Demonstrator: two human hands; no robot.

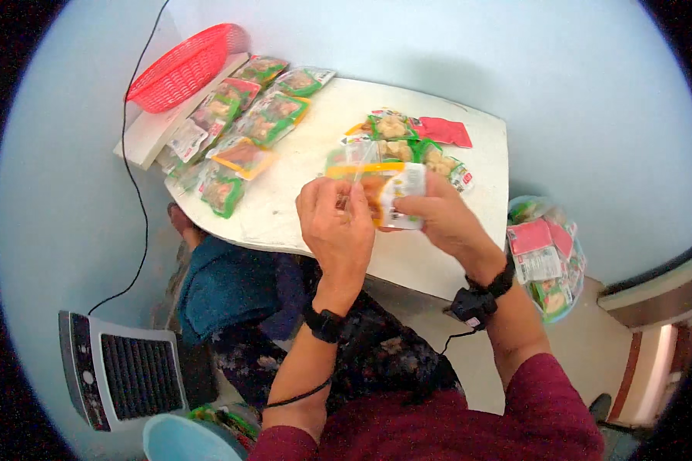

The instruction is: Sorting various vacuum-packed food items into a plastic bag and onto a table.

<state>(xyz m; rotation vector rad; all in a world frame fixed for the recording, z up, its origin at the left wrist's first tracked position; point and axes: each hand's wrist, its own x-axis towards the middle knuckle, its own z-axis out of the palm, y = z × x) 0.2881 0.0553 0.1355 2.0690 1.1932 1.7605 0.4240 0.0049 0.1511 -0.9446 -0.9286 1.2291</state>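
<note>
My right hand (452,216) grips the right end of a yellow-and-white food packet (406,193), thumb on top. Brown contents show in its middle. My left hand (337,222) pinches clear plastic film (357,164) at the packet's left end; whether the packet is inside this film I cannot tell. Both hands are over the white table (288,225). Just beyond them lies a group of packets: green-edged ones with pale chunks (392,127) and a flat pink packet (447,131).
Clear bags of assorted packets (271,118) lie in rows at the table's left. A red plastic basket (179,72) sits on a white ledge (144,132) there. Right of the table stands a basin of packets (539,259). An air cooler (132,371) and a blue basin (184,441) are lower left.
</note>
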